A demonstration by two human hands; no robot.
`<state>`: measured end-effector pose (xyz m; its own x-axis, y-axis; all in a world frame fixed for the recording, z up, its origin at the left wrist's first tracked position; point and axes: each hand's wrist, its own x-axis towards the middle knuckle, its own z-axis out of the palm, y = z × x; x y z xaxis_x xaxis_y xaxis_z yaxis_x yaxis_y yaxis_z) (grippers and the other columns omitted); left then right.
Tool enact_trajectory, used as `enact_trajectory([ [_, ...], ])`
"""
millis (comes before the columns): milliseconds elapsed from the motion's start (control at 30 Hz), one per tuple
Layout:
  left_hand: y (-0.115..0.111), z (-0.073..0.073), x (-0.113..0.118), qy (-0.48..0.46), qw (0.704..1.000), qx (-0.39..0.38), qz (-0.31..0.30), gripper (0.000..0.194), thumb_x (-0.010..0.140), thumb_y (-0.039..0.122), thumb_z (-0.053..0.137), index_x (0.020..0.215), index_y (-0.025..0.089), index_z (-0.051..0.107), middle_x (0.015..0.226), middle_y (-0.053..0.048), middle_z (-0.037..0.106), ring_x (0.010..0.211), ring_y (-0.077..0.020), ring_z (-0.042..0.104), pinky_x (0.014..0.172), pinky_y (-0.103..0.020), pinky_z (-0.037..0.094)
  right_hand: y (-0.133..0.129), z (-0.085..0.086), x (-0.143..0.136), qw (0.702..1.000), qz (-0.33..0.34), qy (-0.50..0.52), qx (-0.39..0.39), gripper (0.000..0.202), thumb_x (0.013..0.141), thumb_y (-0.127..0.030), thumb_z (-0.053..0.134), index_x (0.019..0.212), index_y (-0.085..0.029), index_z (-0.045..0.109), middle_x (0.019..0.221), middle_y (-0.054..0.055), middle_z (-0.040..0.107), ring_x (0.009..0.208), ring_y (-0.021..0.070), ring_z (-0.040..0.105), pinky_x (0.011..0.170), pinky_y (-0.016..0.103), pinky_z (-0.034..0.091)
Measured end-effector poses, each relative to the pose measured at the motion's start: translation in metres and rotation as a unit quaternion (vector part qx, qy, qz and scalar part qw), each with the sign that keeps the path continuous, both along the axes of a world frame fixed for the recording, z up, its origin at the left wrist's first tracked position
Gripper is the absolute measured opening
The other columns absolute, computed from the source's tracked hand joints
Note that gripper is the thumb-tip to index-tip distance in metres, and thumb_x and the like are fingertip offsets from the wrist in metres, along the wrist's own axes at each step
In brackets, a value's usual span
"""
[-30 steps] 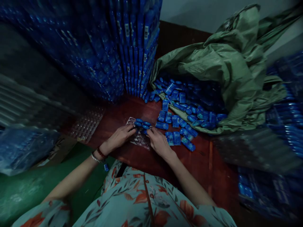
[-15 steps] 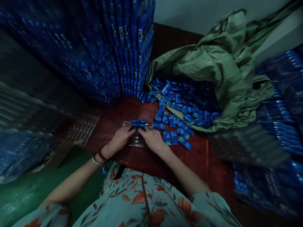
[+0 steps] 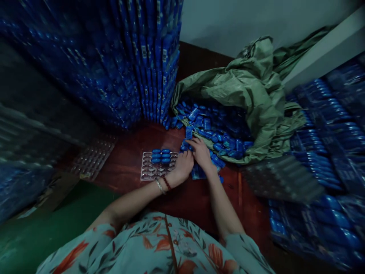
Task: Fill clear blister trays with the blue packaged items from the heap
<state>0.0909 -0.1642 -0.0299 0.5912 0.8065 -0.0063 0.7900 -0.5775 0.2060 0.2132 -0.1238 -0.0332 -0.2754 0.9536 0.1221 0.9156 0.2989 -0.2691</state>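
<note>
A clear plastic blister tray (image 3: 145, 172) with rows of oval hollows lies in front of me, several small blue wrapped packets (image 3: 161, 156) set in its upper rows. Just past the tray's right edge, my left hand (image 3: 184, 166) is curled with its fingertips down among the loose packets; what lies under them is hidden. Above and to the right, my right hand (image 3: 200, 153) stretches its slightly parted fingers over the loose blue packets (image 3: 188, 132), touching them. Part of the loose group is covered by the hands.
A green woven sack (image 3: 242, 83) spills blue packets onto the red tabletop (image 3: 128, 160). Tall stacks of filled blue packs (image 3: 154, 68) rise behind left. Another clear tray (image 3: 94, 158) lies left; stacked trays (image 3: 282, 179) and more blue packs (image 3: 316, 152) stand right.
Both hands have moved right, off the tray to the loose packets. The tray now shows its blue packets in the upper rows uncovered. The view has shifted slightly.
</note>
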Motion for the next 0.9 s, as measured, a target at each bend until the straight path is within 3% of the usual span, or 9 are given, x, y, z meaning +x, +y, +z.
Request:
enact_trajectory([
  [67,0.008,-0.004,0.019,0.022,1.000,-0.008,0.003,0.026,0.084,-0.001,0.040,0.102,0.000,0.058,0.102,-0.023,0.059,0.099,-0.0285,0.057,0.081,-0.039,0.045,0.019,0.005,0.001,0.995,0.078,-0.057,-0.036,0.045,0.081,-0.005,0.047,0.118,-0.026,0.062,0.121,0.007,0.058,0.104,0.0223,0.049,0.084,0.034,0.043],
  [167,0.013,-0.010,0.022,0.025,0.999,-0.010,-0.025,0.025,0.085,0.001,0.041,0.102,0.004,0.059,0.099,-0.020,0.061,0.097,-0.0254,0.058,0.082,-0.038,0.043,0.032,0.011,0.001,0.980,0.135,-0.131,-0.061,0.044,0.084,-0.010,0.050,0.124,-0.028,0.057,0.126,0.007,0.055,0.107,0.0225,0.050,0.087,0.034,0.040],
  [267,0.003,-0.006,0.009,0.016,0.997,-0.001,-0.077,0.029,0.088,0.004,0.038,0.109,0.010,0.055,0.103,-0.016,0.060,0.098,-0.0231,0.057,0.084,-0.037,0.043,0.031,0.011,-0.003,0.967,0.165,-0.191,-0.044,0.041,0.083,-0.014,0.054,0.123,-0.022,0.056,0.117,0.011,0.058,0.106,0.0247,0.050,0.087,0.036,0.038],
  [367,-0.019,0.007,-0.009,-0.014,0.992,0.015,-0.126,0.037,0.087,0.004,0.037,0.123,0.010,0.046,0.106,-0.015,0.058,0.098,-0.0232,0.056,0.082,-0.036,0.045,0.027,0.009,-0.008,0.956,0.179,-0.231,-0.029,0.033,0.085,-0.015,0.051,0.117,-0.013,0.057,0.104,0.014,0.061,0.099,0.0251,0.052,0.085,0.036,0.037],
  [467,-0.047,0.019,-0.041,-0.079,0.991,0.004,-0.110,0.044,0.084,0.003,0.038,0.128,0.013,0.040,0.106,-0.012,0.057,0.095,-0.0212,0.056,0.081,-0.033,0.048,0.020,0.006,-0.005,0.962,0.164,-0.219,-0.013,0.033,0.086,-0.015,0.047,0.118,-0.010,0.056,0.099,0.015,0.062,0.096,0.0252,0.053,0.085,0.037,0.036],
  [567,-0.069,0.018,-0.087,-0.178,0.984,-0.002,0.011,0.049,0.082,-0.001,0.036,0.125,0.020,0.044,0.114,-0.010,0.052,0.097,-0.0172,0.056,0.081,-0.028,0.049,0.004,0.001,0.001,0.983,0.123,-0.139,0.011,0.030,0.086,-0.020,0.050,0.115,-0.014,0.057,0.107,0.015,0.060,0.103,0.0278,0.050,0.085,0.039,0.037],
  [700,-0.078,-0.002,-0.146,-0.263,0.950,0.022,0.168,0.043,0.085,0.006,0.038,0.123,0.024,0.048,0.108,-0.006,0.051,0.093,-0.0153,0.058,0.079,-0.027,0.050,-0.038,-0.008,-0.005,0.990,0.025,0.131,0.032,0.023,0.088,-0.030,0.050,0.104,-0.018,0.060,0.108,0.011,0.059,0.100,0.0236,0.054,0.083,0.037,0.044],
  [800,-0.075,-0.020,-0.168,-0.266,0.948,0.062,0.161,0.037,0.088,0.011,0.039,0.122,0.022,0.050,0.099,-0.006,0.056,0.087,-0.0151,0.058,0.075,-0.027,0.051,-0.072,-0.017,-0.027,0.947,-0.029,0.319,-0.003,0.027,0.086,-0.035,0.055,0.108,-0.020,0.057,0.097,0.005,0.064,0.085,0.0180,0.060,0.076,0.031,0.049],
  [900,-0.070,-0.035,-0.175,-0.235,0.963,0.086,0.095,0.035,0.090,0.012,0.038,0.122,0.021,0.051,0.100,-0.008,0.059,0.089,-0.0161,0.058,0.075,-0.028,0.051,-0.092,-0.027,-0.051,0.927,-0.038,0.373,-0.005,0.030,0.085,-0.035,0.057,0.112,-0.022,0.057,0.098,0.005,0.066,0.085,0.0175,0.063,0.078,0.032,0.051],
])
